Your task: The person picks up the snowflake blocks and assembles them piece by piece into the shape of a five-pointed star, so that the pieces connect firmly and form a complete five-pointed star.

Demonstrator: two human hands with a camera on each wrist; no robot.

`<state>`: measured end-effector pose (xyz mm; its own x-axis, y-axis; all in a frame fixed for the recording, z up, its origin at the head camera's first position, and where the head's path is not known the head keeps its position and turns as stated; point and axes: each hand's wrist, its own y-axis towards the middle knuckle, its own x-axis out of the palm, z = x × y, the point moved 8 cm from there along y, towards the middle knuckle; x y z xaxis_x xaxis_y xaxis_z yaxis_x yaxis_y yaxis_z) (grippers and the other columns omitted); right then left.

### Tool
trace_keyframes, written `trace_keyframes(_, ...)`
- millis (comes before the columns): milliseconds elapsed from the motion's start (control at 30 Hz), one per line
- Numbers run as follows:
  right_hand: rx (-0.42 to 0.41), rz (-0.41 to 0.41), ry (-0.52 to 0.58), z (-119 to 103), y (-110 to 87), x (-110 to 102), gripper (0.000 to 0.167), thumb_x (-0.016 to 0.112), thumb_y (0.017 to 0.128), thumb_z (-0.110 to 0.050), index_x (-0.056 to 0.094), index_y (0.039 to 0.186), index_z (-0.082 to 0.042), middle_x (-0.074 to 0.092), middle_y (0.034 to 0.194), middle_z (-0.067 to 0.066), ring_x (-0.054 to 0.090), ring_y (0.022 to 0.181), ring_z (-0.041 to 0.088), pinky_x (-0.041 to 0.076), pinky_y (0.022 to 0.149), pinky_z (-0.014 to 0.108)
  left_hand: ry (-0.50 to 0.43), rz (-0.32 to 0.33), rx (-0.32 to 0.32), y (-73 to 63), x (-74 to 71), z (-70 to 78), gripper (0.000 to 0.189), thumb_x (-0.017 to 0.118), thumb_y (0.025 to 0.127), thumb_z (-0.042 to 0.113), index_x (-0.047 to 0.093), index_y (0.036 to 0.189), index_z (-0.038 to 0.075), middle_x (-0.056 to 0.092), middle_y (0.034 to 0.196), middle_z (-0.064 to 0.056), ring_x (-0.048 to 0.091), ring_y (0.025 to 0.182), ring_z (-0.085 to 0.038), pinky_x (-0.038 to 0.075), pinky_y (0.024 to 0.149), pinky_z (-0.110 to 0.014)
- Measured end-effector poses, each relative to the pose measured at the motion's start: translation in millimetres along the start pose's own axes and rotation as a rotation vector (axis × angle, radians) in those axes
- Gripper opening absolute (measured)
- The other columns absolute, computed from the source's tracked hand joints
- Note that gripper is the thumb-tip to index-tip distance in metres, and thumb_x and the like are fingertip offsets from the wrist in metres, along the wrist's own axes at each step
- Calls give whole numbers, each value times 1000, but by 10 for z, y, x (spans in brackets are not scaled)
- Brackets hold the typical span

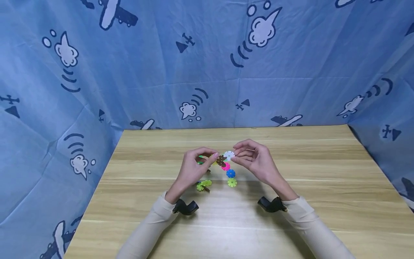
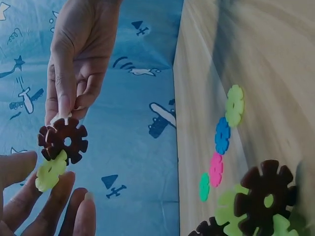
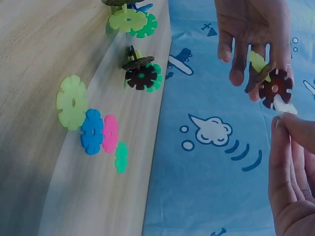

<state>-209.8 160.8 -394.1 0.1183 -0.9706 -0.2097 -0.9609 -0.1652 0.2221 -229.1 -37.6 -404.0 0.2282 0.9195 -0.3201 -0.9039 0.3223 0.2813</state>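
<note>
Above the wooden table, my left hand (image 1: 193, 166) pinches a yellow-green notched plastic disc (image 2: 50, 172), which is joined to brown notched discs (image 2: 68, 140). Facing it, my right hand (image 1: 258, 162) holds a white notched disc (image 1: 229, 155) between thumb and fingertips. The white disc's edge meets the rim of a brown disc in the right wrist view, and the right fingers cover part of it. Beneath the hands, a loose line of single discs lies flat: yellow-green (image 1: 232, 182), blue (image 1: 230, 173), pink (image 1: 226, 166) and green (image 3: 121, 157).
Left of the line, a joined cluster of yellow-green and brown discs (image 1: 203, 185) sits on the table (image 1: 129, 201). Another cluster of brown and green discs (image 3: 141, 78) stands farther back, partly behind the left hand in the head view. A blue printed cloth (image 1: 213, 64) hangs around the table.
</note>
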Motion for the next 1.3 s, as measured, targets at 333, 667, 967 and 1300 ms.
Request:
trace_keyframes(333,27,-64,-6,20,26,169,37,83,85,3,66,118,-1,71,104,22,75,84,10,65,81,23,92,-45,11,34,14,-9,14,78,96,29,83,99,17,79,103,2,72,95,-10,64,76,-36)
trace_keyframes(667,25,-161,-267,221,61,460,17,79,94,-16,72,106,-6,77,103,10,77,87,21,65,77,26,-69,98,44,111,-356,17,15,73,100,19,77,104,5,78,104,-13,77,87,-18,65,76,-25)
trace_keyframes(967,-7,-369,-564,380,-77,1019,37,75,98,-32,74,116,0,77,105,11,73,91,19,62,81,34,-152,157,89,94,-562,90,18,65,104,13,67,108,-5,76,102,-25,78,82,-9,67,76,-31)
trace_keyframes(1300,-35,-407,-638,375,-87,1259,22,80,93,-28,78,102,-8,74,91,1,65,80,11,53,68,23,-232,164,70,103,-610,53,21,66,103,12,68,114,-6,76,103,-29,80,84,-13,67,83,-34)
